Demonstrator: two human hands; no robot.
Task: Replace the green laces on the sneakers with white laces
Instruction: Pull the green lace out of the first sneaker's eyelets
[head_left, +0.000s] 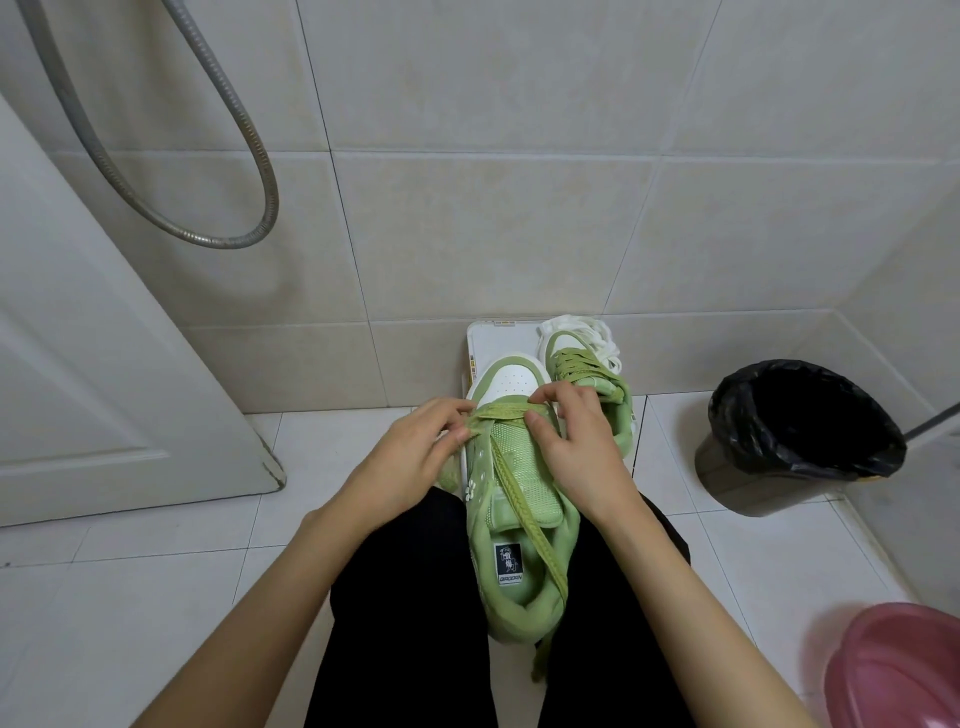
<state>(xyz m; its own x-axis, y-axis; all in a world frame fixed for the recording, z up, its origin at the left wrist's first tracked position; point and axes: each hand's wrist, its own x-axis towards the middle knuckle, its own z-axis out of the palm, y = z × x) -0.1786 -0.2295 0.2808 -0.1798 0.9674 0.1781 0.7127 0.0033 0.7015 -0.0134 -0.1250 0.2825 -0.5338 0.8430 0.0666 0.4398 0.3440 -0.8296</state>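
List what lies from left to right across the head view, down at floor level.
Door → left hand → nearer green sneaker → right hand → black-lined bin → pink basin. Both hands pinch its green lace.

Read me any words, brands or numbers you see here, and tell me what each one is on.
Insole label in the near sneaker: white print, upside down to the camera, too blurred to read.
Stickers on the white box rim: too small to read.
No other text visible.
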